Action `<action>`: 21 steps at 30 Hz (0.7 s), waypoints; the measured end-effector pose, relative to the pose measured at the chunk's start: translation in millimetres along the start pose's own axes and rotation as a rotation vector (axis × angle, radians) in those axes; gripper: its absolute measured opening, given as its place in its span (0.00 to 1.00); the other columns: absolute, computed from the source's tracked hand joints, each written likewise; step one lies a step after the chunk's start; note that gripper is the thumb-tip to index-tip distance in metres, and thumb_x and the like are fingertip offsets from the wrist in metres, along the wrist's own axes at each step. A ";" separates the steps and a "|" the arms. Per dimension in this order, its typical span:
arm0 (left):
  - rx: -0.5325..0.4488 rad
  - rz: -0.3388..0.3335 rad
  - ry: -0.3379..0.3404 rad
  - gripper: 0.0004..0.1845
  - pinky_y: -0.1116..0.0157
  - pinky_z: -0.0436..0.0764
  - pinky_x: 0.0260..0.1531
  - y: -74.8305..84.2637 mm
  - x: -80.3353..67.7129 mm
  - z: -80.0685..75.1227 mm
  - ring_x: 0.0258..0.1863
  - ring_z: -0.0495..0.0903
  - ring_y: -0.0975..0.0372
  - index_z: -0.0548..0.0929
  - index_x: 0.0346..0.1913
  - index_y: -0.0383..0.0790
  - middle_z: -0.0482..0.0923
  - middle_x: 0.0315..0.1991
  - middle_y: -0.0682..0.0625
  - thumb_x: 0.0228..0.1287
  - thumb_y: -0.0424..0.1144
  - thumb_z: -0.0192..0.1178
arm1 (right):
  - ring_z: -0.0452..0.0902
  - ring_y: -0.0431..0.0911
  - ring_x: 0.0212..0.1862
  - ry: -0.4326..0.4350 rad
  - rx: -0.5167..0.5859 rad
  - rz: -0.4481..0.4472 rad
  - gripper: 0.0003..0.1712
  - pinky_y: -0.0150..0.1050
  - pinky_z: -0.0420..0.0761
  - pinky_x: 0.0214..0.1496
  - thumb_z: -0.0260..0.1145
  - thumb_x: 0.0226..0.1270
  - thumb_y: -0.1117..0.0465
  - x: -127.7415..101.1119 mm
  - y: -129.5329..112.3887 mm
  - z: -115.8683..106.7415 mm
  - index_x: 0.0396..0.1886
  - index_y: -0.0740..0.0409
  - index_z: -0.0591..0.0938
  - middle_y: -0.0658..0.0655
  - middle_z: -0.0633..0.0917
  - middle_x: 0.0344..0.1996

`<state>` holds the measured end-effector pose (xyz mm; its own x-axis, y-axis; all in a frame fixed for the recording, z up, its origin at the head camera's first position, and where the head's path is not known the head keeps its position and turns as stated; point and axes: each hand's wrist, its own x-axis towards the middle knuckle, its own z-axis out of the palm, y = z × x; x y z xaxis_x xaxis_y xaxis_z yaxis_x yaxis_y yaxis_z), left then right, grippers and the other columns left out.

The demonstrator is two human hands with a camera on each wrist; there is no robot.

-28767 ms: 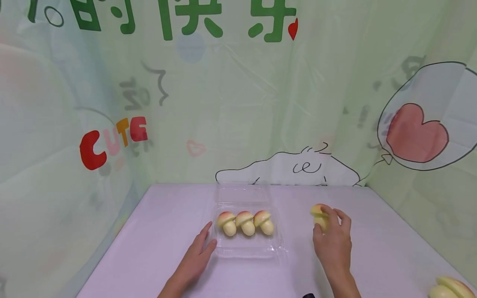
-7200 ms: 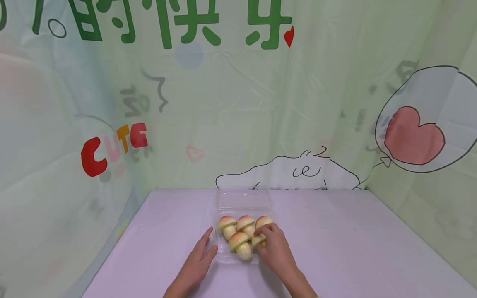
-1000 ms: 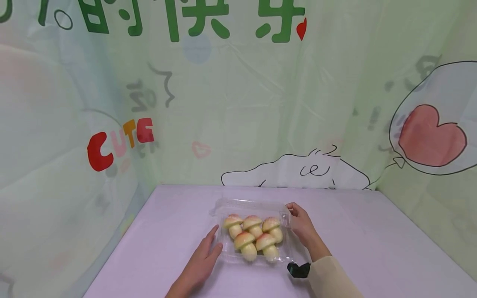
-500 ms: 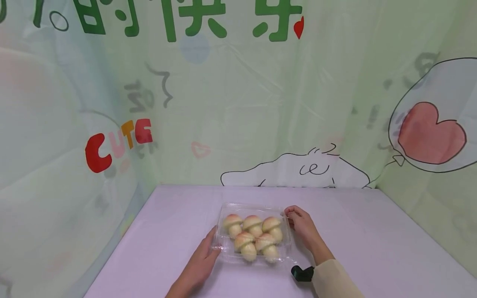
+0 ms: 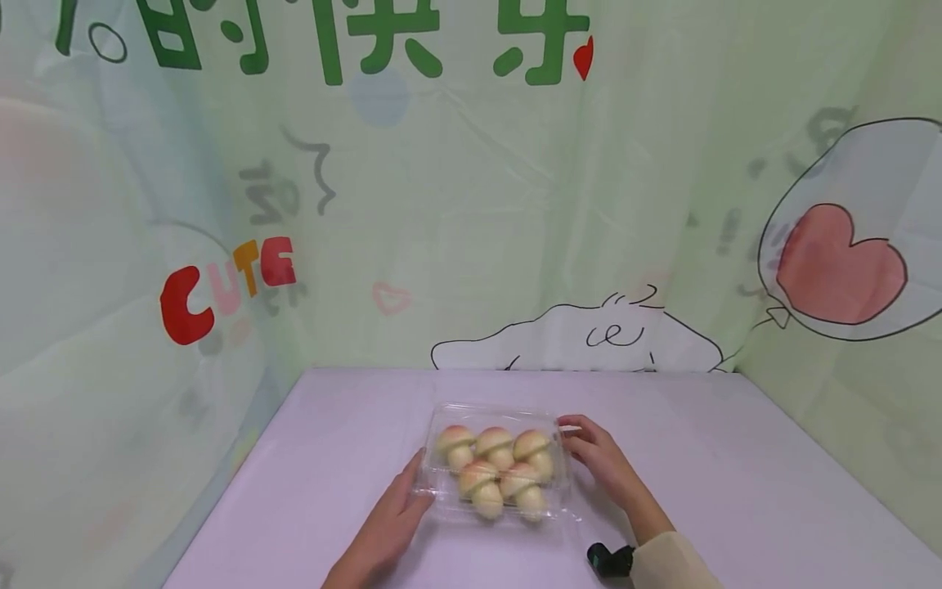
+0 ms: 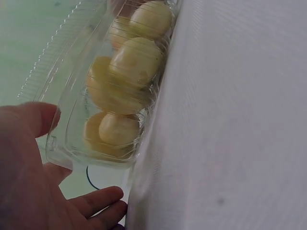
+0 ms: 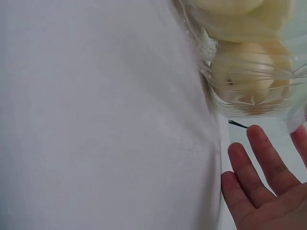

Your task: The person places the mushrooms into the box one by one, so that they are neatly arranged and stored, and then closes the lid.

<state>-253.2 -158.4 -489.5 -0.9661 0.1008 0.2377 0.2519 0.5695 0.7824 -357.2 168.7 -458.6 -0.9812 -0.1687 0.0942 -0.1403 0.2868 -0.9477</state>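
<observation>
A clear plastic clamshell box (image 5: 515,415) stands on the table, with several cream mushroom-shaped pieces (image 5: 486,503) with pinkish caps in two rows inside. Its hinged lid (image 6: 72,57) is folded over them, the free edge slanting away from the tray in the left wrist view. My left hand (image 5: 393,515) is at the box's left side, thumb and index finger touching the lid's corner, other fingers loosely extended. At the right side, my right hand (image 5: 599,454) has its fingers extended, fingertips right at the box's back right edge.
A lilac-white cloth covers the table (image 5: 353,417). Printed curtains (image 5: 478,204) rise behind it and along both sides. A small black object (image 5: 609,561) sits at the right sleeve's cuff (image 5: 670,560).
Earlier, mushroom-shaped pieces went into the box from my right hand. Within the last second the lid has swung forward and down over them, and my right hand has drawn slightly back toward me.
</observation>
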 end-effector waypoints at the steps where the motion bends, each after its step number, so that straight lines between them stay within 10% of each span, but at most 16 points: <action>1: -0.008 -0.009 -0.010 0.34 0.42 0.57 0.61 -0.6 -0.2 -0.7 0.66 0.58 0.45 0.53 0.73 0.47 0.59 0.68 0.39 0.68 0.51 0.50 | 0.73 0.54 0.54 -0.014 -0.016 -0.004 0.21 0.53 0.69 0.60 0.56 0.64 0.65 -2.3 -0.8 -0.1 0.57 0.59 0.73 0.63 0.79 0.50; 8: -0.059 0.055 -0.074 0.42 0.41 0.53 0.62 -0.2 0.3 -7.0 0.67 0.55 0.43 0.51 0.73 0.39 0.57 0.68 0.35 0.62 0.51 0.57 | 0.73 0.53 0.53 -0.086 -0.049 -0.002 0.30 0.53 0.72 0.57 0.57 0.59 0.67 -15.6 -10.2 -1.2 0.64 0.57 0.69 0.63 0.78 0.50; 14: -0.185 -0.008 -0.099 0.31 0.39 0.46 0.63 4.3 1.3 -11.4 0.69 0.49 0.42 0.53 0.73 0.43 0.51 0.71 0.38 0.73 0.54 0.35 | 0.76 0.51 0.48 -0.066 -0.039 0.053 0.31 0.46 0.79 0.47 0.56 0.59 0.67 -23.2 -11.8 -1.9 0.65 0.57 0.67 0.64 0.78 0.49; 21: -0.076 -0.030 -0.017 0.26 0.43 0.55 0.63 2.3 2.0 -8.2 0.66 0.59 0.45 0.58 0.72 0.48 0.60 0.68 0.40 0.75 0.49 0.35 | 0.79 0.50 0.39 -0.047 -0.074 0.078 0.28 0.44 0.81 0.37 0.55 0.64 0.65 -34.1 -15.3 -0.5 0.65 0.54 0.68 0.62 0.80 0.41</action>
<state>-254.1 -163.6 -482.5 -0.9740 0.0990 0.2039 0.2257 0.5087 0.8308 -321.6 170.5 -447.1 -0.9824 -0.1866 0.0047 -0.0746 0.3696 -0.9262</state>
